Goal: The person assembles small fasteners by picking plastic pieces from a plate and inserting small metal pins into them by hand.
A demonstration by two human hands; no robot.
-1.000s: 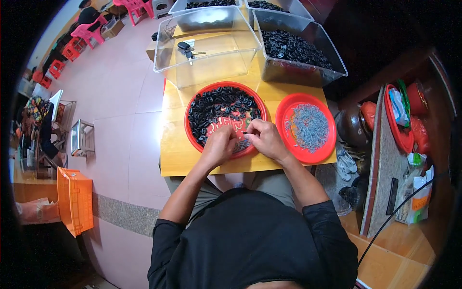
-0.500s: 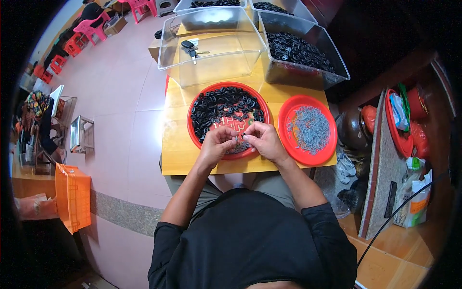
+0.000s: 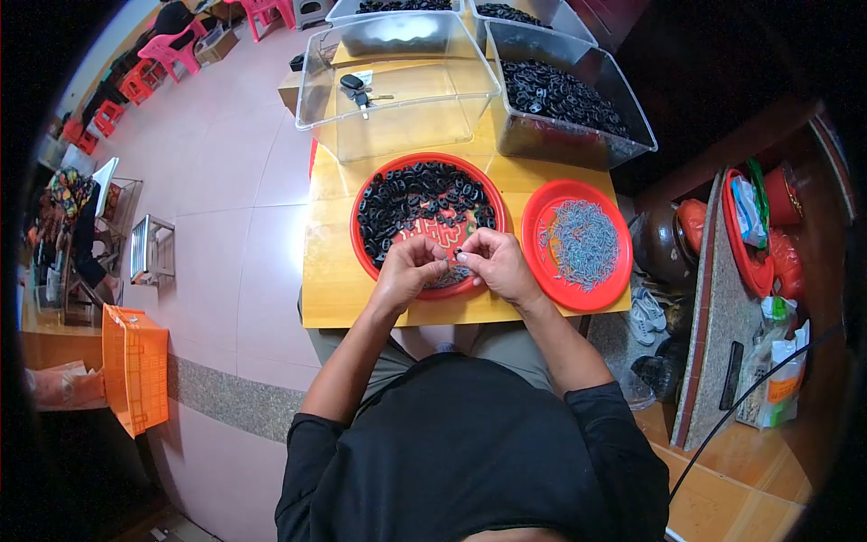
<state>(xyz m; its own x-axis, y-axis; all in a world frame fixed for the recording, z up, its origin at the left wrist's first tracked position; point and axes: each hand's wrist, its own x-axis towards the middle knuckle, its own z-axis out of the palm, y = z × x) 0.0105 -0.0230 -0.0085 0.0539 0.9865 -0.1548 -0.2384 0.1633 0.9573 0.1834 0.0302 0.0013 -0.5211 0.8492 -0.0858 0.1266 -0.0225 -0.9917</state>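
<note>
Over the near side of a red round tray (image 3: 359,237), my two hands are close together with their fingertips nearly meeting. My right hand (image 3: 499,266) pinches a small black part (image 3: 459,254) between thumb and forefinger. Thumb and forefinger of my left hand (image 3: 409,268) are also pressed together, on something too small to make out. Black ring-like parts (image 3: 415,191) heap along the tray's far and left sides. Some thin grey pieces (image 3: 459,274) lie beneath my hands. To the right, a red plate (image 3: 578,298) carries a pile of slender grey screw-like pieces (image 3: 587,244).
Behind the tray, a clear bin (image 3: 397,122) stands with keys (image 3: 359,88) visible through it. Another clear bin (image 3: 578,140) to its right is full of black parts. An orange crate (image 3: 135,370) and a metal stool (image 3: 152,251) stand on the left floor; a person (image 3: 86,235) sits beyond.
My hands stay almost in place over the tray. The fingers of my left hand have shifted slightly, and the small piece at their tips shows less than before.
</note>
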